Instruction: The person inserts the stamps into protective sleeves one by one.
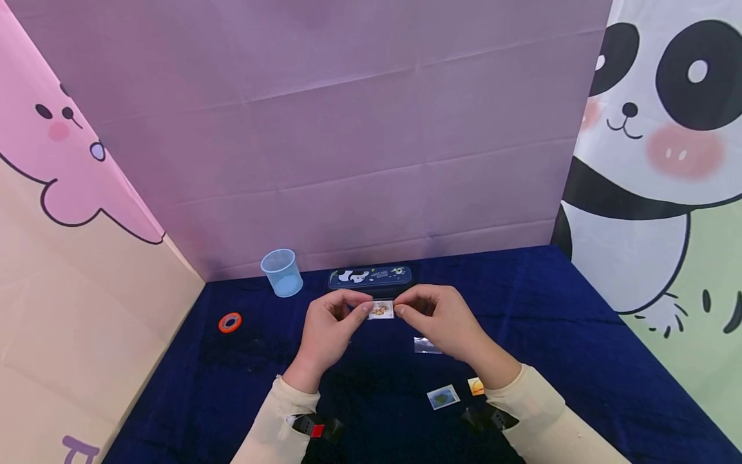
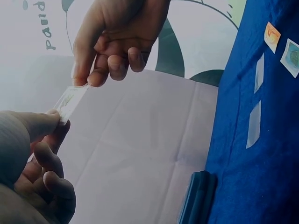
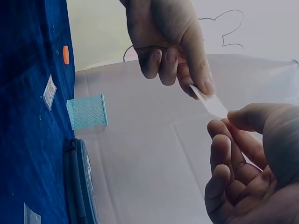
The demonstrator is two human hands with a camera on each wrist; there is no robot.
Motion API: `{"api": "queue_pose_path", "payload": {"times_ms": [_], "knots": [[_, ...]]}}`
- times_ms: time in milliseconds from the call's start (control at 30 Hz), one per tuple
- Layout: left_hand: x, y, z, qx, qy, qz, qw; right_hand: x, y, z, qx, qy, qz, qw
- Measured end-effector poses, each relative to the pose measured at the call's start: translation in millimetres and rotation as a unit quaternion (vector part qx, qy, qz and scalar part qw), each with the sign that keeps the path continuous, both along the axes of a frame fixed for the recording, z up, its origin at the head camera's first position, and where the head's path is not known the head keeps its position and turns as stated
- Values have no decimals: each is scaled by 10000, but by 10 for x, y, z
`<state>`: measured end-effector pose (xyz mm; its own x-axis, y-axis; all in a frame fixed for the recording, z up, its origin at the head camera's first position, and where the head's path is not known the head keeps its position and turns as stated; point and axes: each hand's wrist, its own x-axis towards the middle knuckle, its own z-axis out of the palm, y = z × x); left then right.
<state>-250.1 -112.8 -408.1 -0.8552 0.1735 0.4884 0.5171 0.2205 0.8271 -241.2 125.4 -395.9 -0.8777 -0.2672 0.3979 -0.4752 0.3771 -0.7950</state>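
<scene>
Both hands hold a small white-bordered stamp [image 1: 380,310] up above the dark blue cloth, a little coloured picture on its face. My left hand [image 1: 329,332] pinches one end between thumb and index finger. At the opposite end, my right hand [image 1: 443,322] pinches it the same way. The left wrist view shows the stamp [image 2: 70,103] tilted between the two sets of fingertips, its face dim. From the right wrist its pale back [image 3: 211,103] shows. Below my right hand lies a clear plastic sleeve [image 1: 427,346].
A blue-green stamp [image 1: 443,397] and an orange one [image 1: 476,386] lie near my right wrist. Behind the hands sits a dark blue panda pencil case [image 1: 371,277], with a light blue mesh cup [image 1: 282,274] beside it. An orange ring-shaped roll [image 1: 230,322] lies at left.
</scene>
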Motion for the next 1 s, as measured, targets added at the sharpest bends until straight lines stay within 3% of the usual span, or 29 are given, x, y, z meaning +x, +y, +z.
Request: {"api": "queue_pose_path", "payload": {"times_ms": [233,400,800,1000], "knots": [[-52,-18,-28,48,-130,61,9999,-20,10,27,117,21,-123,9999],[-142,-79,-128,0,-350,238,9991,-18,47,2,551,-69,-186,9983],[-389,-168,-425,-508,-871,561,9933,49,355,-305,1298,-482,-175,9902],[-482,-204,-535,-730,-1008,600,9904,118,515,-430,1449,-654,50,9873]]}}
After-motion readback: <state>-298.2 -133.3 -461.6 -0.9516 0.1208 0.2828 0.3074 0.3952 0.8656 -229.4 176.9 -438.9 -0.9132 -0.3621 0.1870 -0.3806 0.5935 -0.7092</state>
